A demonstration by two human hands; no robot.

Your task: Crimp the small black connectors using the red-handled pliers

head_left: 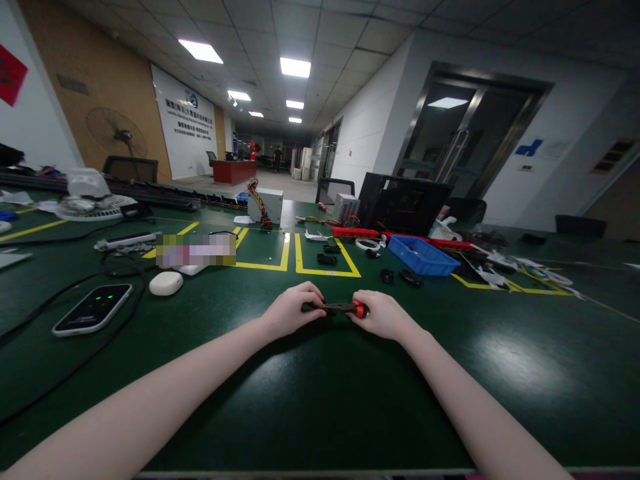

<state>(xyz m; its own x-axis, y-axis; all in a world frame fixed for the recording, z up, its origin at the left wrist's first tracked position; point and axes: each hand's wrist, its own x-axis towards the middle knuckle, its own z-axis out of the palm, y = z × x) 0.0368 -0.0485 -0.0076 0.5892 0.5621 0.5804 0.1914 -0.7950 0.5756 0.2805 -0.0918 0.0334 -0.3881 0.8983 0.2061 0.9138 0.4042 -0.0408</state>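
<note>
Gripping pliers (358, 308), R hand (381, 315); pinching sm. dark pc. (329, 311), L hand (294, 311); blk parts (327, 259), blue bin (431, 266) beyond.

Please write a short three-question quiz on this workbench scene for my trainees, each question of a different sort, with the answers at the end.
1. Multiple choice: what colour is the handle of the tool held in the right hand?
A) Yellow
B) Red
C) White

2. True or false: the blue tray is nearer to the left hand than to the right hand.

3. Fill in the missing word: on the flat device at the left of the table, the two small lights glow ____.

Key: 1. B; 2. False; 3. green
</note>
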